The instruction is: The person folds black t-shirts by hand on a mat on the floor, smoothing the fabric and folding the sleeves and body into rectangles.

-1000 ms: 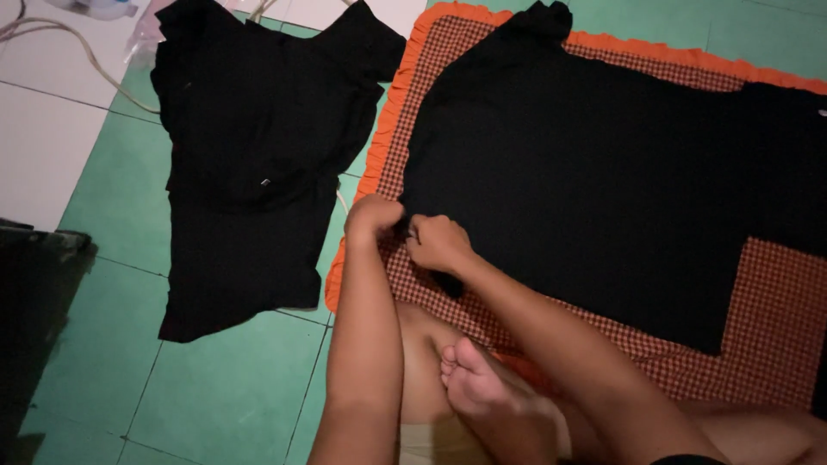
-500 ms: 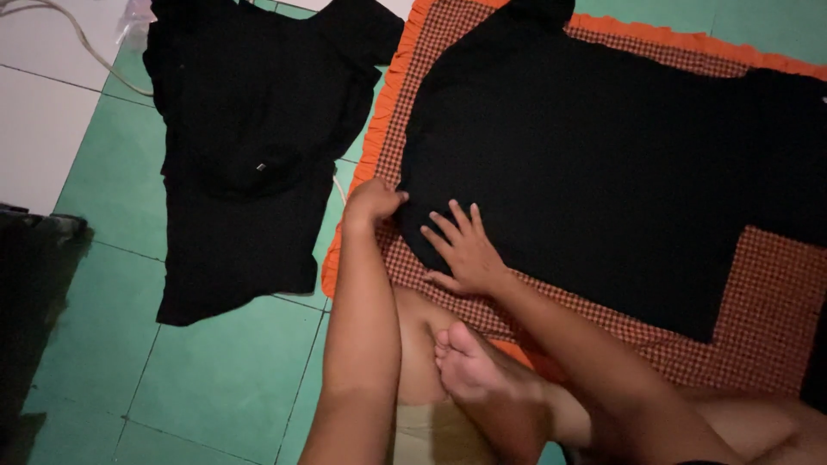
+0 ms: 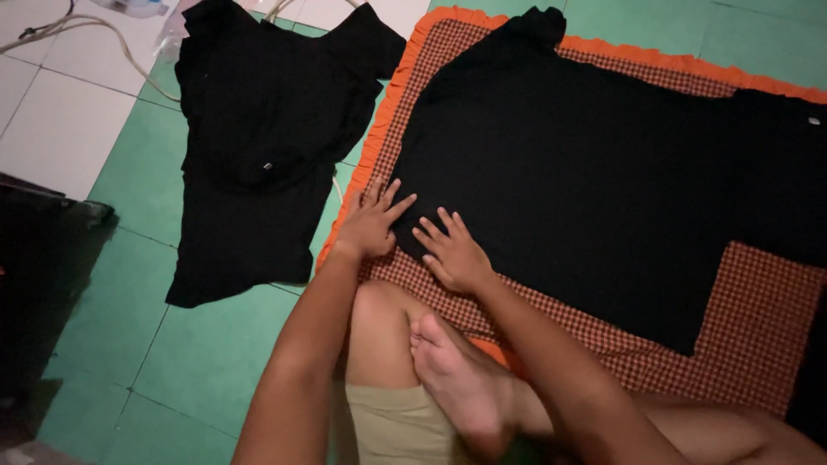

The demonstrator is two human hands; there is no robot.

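Both hands lay flat with fingers spread apart, gripping nothing: the left hand (image 3: 372, 222) pressed the mat's edge and the garment's corner, the right hand (image 3: 452, 254) just beside it at four o'clock. Under them the black garment (image 3: 594, 181) was spread smooth across the checked mat (image 3: 758, 336), which had an orange frill. Judged soft, light and limp, it would crease readily; a hem or corner offers the best hold. A second black garment (image 3: 258, 146) lay rumpled at nine o'clock on the green tiled floor (image 3: 129, 319), near a pale cable (image 3: 103, 34). Lighting was dim.
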